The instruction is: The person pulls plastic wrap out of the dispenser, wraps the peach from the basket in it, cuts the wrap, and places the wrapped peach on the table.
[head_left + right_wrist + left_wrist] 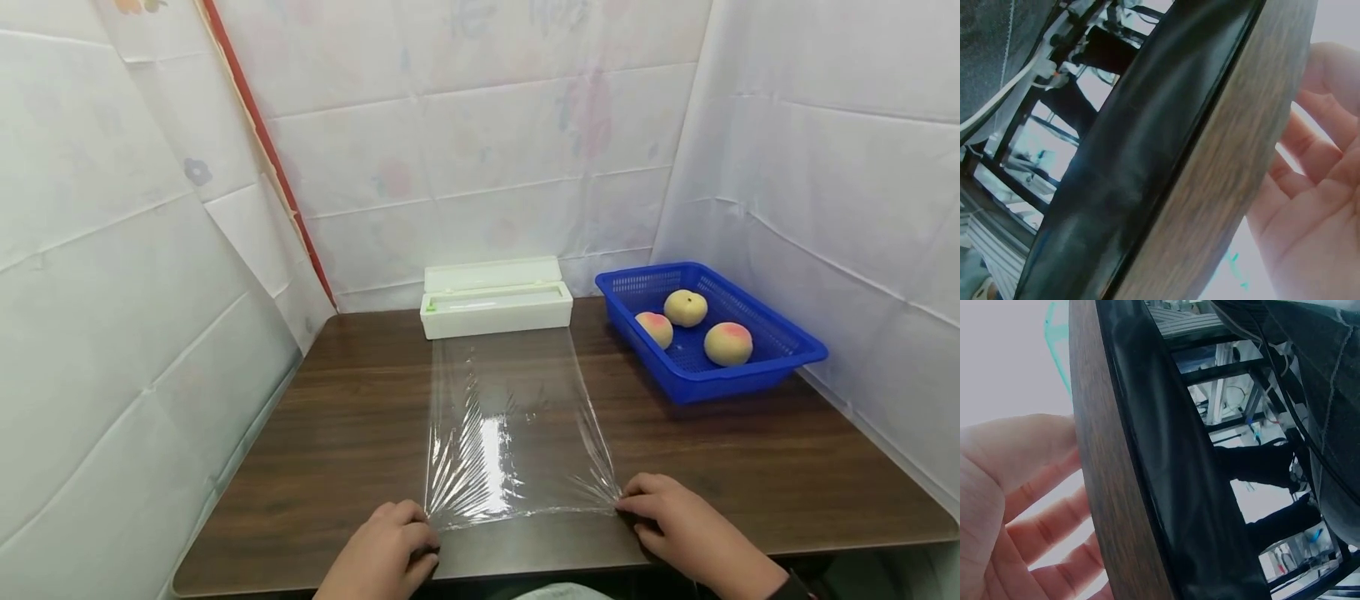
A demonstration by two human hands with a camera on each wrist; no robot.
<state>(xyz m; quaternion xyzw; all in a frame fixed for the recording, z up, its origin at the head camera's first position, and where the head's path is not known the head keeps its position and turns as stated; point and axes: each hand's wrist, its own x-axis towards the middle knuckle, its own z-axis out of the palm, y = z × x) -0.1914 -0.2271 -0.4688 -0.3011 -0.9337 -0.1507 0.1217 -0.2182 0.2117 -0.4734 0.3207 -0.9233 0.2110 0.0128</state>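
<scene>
Both hands, left (386, 546) and right (678, 525), pinch the film's (510, 417) near corners; it's drawn out from the dispenser (495, 297) beyond them, apparently uncut.

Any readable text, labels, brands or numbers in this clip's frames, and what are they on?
None can be read.
White dispenser box: no legible label.
Blue basket: no marking visible.
Backdrop sheets: faint coloured prints, too washed out to tell whether any are words.
Wrist views: only the table edge and the hands; no text.
</scene>
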